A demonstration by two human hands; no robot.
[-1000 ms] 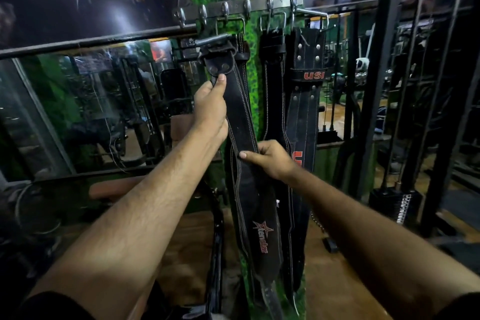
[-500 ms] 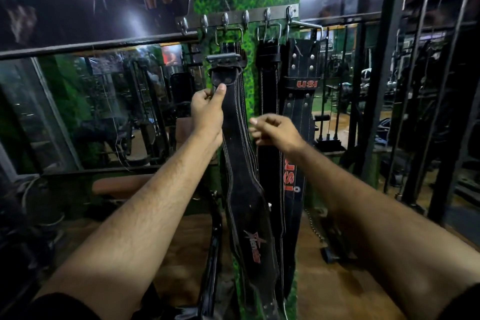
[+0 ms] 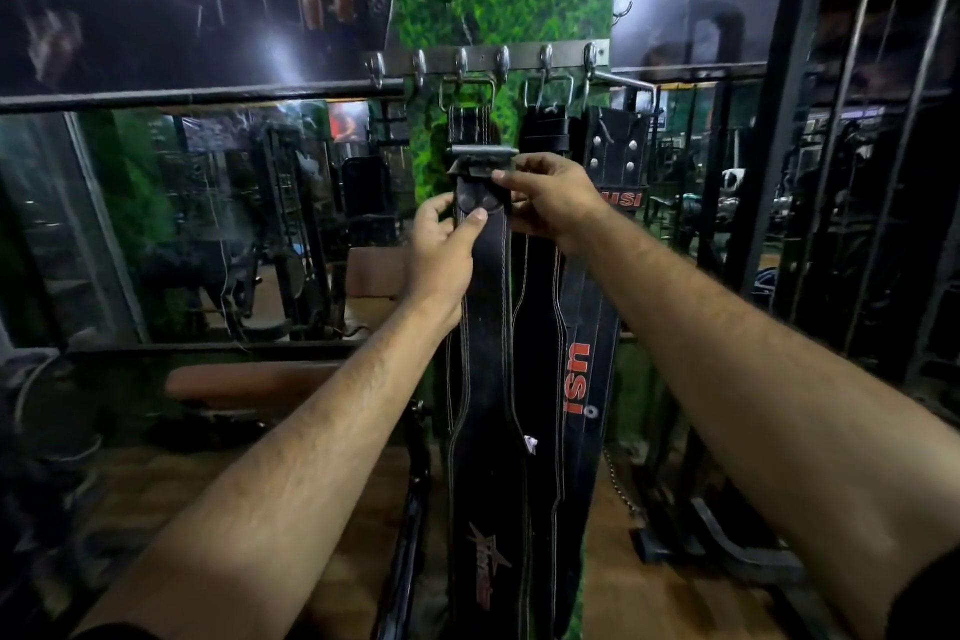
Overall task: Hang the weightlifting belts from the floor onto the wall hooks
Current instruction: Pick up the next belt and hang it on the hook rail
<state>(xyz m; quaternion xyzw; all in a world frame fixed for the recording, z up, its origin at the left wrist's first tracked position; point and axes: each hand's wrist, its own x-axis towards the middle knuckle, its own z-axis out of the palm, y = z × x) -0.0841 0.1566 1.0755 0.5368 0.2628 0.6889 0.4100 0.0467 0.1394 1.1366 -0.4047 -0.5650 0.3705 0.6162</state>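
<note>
three belts hang from hook rail (image 3: 524, 55). left hand (image 3: 441, 250) pinches front belt (image 3: 485, 379) below buckle (image 3: 483, 159); right hand (image 3: 550, 203) grips buckle edge.

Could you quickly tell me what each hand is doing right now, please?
Left hand: grips the black stitched leather belt below its buckle.
Right hand: pinches that belt's metal buckle.

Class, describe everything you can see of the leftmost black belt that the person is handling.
The belt is long, black and leather-like with pale stitching along its edges, a metal buckle at the top and a red star logo near the bottom. It hangs upright in front of the green wall, beside two other belts. The left hand pinches it just below the buckle; the right hand holds its top at the buckle.
</note>
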